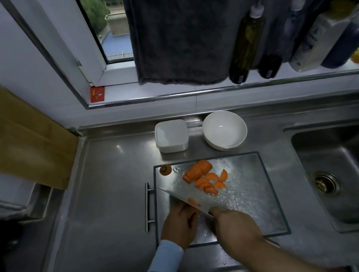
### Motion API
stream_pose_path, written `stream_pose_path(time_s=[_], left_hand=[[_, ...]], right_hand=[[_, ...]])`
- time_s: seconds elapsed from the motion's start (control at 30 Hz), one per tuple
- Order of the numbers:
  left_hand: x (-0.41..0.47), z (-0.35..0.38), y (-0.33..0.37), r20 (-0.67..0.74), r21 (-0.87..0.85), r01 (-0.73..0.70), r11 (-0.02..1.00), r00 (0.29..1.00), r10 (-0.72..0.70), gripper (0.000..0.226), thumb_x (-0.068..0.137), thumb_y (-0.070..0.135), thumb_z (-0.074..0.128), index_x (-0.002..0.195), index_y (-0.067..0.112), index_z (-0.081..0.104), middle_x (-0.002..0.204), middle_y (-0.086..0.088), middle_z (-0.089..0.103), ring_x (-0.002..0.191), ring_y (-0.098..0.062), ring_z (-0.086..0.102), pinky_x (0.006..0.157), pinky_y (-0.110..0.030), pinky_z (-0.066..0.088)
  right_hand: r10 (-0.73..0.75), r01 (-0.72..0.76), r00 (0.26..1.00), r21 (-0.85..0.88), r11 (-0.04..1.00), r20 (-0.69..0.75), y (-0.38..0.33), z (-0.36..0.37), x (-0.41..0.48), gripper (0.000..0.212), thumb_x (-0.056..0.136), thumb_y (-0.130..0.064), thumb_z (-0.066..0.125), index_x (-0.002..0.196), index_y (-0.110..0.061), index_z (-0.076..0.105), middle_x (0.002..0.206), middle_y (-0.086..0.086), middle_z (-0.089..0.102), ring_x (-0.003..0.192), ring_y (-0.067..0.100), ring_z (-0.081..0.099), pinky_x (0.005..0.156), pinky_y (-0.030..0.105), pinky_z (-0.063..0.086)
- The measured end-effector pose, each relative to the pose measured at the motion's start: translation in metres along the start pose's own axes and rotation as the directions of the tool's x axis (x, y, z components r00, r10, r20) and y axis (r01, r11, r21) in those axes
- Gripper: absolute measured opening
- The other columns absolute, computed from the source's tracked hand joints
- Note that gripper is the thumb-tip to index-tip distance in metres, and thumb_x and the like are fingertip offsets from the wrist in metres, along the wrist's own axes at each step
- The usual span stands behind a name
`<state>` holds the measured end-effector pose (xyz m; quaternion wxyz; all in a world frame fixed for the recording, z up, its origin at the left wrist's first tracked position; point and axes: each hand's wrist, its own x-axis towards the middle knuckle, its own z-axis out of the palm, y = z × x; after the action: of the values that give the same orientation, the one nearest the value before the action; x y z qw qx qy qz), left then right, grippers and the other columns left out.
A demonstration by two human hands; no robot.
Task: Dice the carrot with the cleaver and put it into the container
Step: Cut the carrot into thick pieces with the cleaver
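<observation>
A steel cutting board (257, 196) lies on the counter. A sliced carrot half (196, 170) lies at its far side, with several half-moon slices (212, 181) beside it and the cut-off carrot top (165, 169) at the far left corner. My right hand (233, 224) grips the cleaver's handle; the cleaver blade (182, 200) is tilted, with a carrot slice (193, 202) stuck to it. My left hand (181, 223) sits against the blade's left side with curled fingers; what they hold is hidden. A white square container (171, 136) stands behind the board.
A white bowl (224, 129) stands right of the container. A sink (347, 173) lies to the right. A wooden board (16, 136) leans at the left. Bottles (246, 42) and a dark cloth (183, 32) occupy the windowsill. The steel board's handle (148, 206) sticks out left.
</observation>
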<state>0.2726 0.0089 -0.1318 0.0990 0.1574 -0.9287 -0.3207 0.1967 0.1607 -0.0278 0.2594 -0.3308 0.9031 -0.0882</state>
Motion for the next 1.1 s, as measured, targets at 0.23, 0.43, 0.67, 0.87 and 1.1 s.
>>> stream_pose_path(time_s=[0.23,0.43,0.67,0.87,1.1], left_hand=[[-0.003,0.002,-0.005,0.001,-0.02,0.001,1.0,1.0,-0.001,0.028,0.089,0.03,0.062,0.117,0.033,0.061,0.124,0.011,0.056,0.115,-0.005,0.051,0.098,-0.018,0.041],[-0.003,0.005,-0.01,-0.009,-0.02,-0.032,0.999,0.999,0.032,0.023,0.088,0.028,0.062,0.11,0.032,0.064,0.115,0.011,0.058,0.107,-0.002,0.051,0.094,-0.021,0.047],[-0.002,0.006,-0.014,-0.023,-0.063,-0.063,0.996,0.998,0.062,0.02,0.087,0.022,0.063,0.106,0.023,0.067,0.11,0.006,0.061,0.104,-0.007,0.055,0.091,-0.023,0.048],[-0.002,0.01,-0.017,-0.034,-0.067,-0.078,0.995,0.997,0.076,0.019,0.085,0.016,0.067,0.104,0.017,0.069,0.108,0.001,0.062,0.104,-0.011,0.056,0.092,-0.021,0.046],[-0.003,0.009,-0.014,-0.037,-0.06,-0.068,0.996,0.997,0.066,0.018,0.086,0.019,0.063,0.102,0.014,0.069,0.106,0.0,0.063,0.102,-0.013,0.055,0.093,-0.015,0.041]], right_hand=[[0.0,0.002,0.998,-0.031,1.0,0.067,-0.005,-0.008,0.01,0.038,0.094,-0.01,0.049,0.13,-0.02,0.049,0.114,0.006,0.067,0.102,0.025,0.065,0.086,0.032,0.049],[0.01,-0.015,0.992,0.032,0.999,0.126,-0.001,-0.009,0.026,0.023,0.093,-0.012,0.051,0.116,-0.019,0.054,0.11,0.006,0.066,0.098,0.022,0.064,0.082,0.027,0.049],[0.042,-0.052,0.992,0.08,0.995,0.117,0.003,0.009,0.036,0.018,0.095,-0.015,0.05,0.111,-0.02,0.056,0.105,0.004,0.067,0.095,0.021,0.065,0.079,0.027,0.05],[0.058,-0.067,0.994,0.104,0.992,0.089,0.002,0.015,0.041,0.015,0.096,-0.021,0.049,0.108,-0.022,0.057,0.101,0.002,0.069,0.092,0.018,0.066,0.079,0.028,0.053],[0.061,-0.071,0.993,0.092,0.993,0.101,0.007,0.01,0.029,0.016,0.094,-0.018,0.05,0.106,-0.021,0.059,0.101,0.002,0.068,0.091,0.02,0.065,0.078,0.028,0.051]])
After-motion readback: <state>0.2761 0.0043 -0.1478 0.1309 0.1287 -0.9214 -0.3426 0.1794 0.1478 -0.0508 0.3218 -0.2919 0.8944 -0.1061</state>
